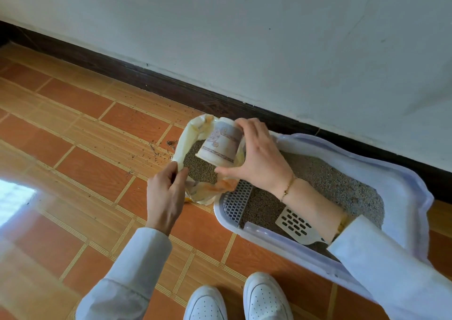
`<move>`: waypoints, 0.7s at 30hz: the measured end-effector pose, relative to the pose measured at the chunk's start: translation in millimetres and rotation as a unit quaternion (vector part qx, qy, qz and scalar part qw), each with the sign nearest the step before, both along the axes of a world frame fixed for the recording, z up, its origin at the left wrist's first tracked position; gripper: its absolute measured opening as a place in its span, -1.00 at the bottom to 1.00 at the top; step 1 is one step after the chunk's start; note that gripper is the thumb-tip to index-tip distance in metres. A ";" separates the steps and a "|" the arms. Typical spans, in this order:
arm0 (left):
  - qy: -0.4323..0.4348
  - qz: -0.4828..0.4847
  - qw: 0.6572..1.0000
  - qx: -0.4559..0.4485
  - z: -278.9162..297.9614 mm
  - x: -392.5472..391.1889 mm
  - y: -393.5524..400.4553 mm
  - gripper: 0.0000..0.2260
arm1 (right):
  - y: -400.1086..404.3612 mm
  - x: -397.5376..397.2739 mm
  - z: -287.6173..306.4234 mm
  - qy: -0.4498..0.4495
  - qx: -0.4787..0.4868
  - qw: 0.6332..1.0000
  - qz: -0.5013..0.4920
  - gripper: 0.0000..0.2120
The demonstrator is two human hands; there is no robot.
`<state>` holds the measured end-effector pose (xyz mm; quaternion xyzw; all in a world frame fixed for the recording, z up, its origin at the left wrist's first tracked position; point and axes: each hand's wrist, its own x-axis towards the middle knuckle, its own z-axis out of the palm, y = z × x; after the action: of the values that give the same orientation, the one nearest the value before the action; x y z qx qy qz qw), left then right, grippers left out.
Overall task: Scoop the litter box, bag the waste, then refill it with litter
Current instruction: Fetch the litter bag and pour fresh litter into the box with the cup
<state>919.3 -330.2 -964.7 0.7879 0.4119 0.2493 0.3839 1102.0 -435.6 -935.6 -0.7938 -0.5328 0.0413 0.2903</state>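
White shoes by litter box. Refill step: left hand pinches bag rim, right hand grips cup; next, tip cup into box.

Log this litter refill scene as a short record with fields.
left hand: pinches the rim of the yellowish plastic litter bag, holding it open
right hand: grips a patterned white paper cup, tipped into the bag
bag contents: brown granules
litter box: pale lavender plastic tray, holds grey litter
scoop: cream slotted plastic, lying in the box
floor: orange tiles, scattered granules
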 end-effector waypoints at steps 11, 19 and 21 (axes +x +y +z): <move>0.001 0.017 1.000 -0.016 -5.3 2.8 14.1 -0.69 | 61.0 -10.7 -36.4 -0.140 -0.106 0.980 0.090 -0.06; 0.011 0.006 1.000 -0.016 -10.2 16.7 28.7 -0.73 | 91.7 -7.5 -72.3 -0.259 -0.171 0.948 0.079 -0.27; 0.015 0.004 1.000 -0.017 -12.0 18.1 29.8 -0.73 | 96.9 -10.6 -78.9 -0.241 -0.183 0.951 0.069 -0.45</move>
<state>937.4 -300.4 -976.7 0.7832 0.4253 0.2314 0.3902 1091.4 -338.8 -1014.5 -0.7810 -0.6235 -0.0345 0.0000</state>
